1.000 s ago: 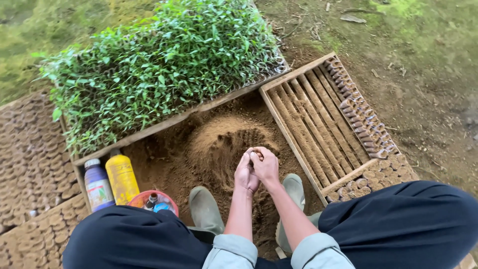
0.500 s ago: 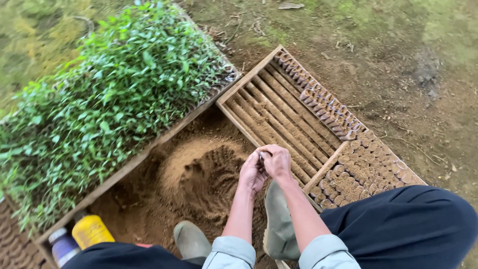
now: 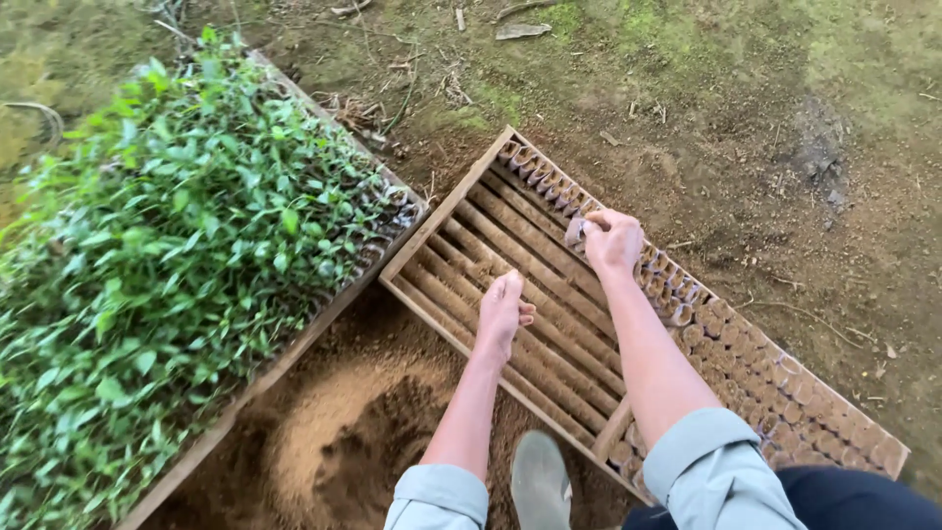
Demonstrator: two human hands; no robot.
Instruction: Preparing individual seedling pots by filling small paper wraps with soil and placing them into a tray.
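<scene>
A: Well, what can't you make out from up here?

B: Plenty. Whatever the right hand [image 3: 613, 240] pinches is mostly hidden by the fingers. Only a small pale, papery pot [image 3: 576, 232] peeks out at the fingertips, at the far row of the wooden tray [image 3: 446, 208]. The hand is clenched on it.

A: And the left hand [image 3: 502, 312]?

B: It hovers over the middle slats with the fingers curled inward. It looks loosely closed, but I can't tell whether anything sits inside.

A: What gets cut off?

B: Both arms run out of the bottom edge at the rolled pale-blue sleeves [image 3: 708, 466]. A grey boot toe [image 3: 540, 481] shows between them, with the rest gone. The seedling bed [image 3: 167, 265] on the left is chopped by the left edge, and the soil heap [image 3: 339, 437] is cropped at the bottom.

A: Materials?

B: The tray is a rough wooden frame, a long rectangle lying at an angle. Its floor is made of parallel rounded slats dusted with brown soil. Along its far and right side runs a tight band of filled pots [image 3: 765, 378], small cylinders with soil-coloured tops, packed like honeycomb.

A: The ground?

B: Bare brown dirt, crumbly, with twigs and patches of moss farther off. The soil heap is fine and sandy, paler on its ridges and darker where it has been scooped. The seedlings are dense, thin-stemmed, glossy green leaves, edged by a wooden plank [image 3: 294, 348] touching the tray's near-left corner.
</scene>
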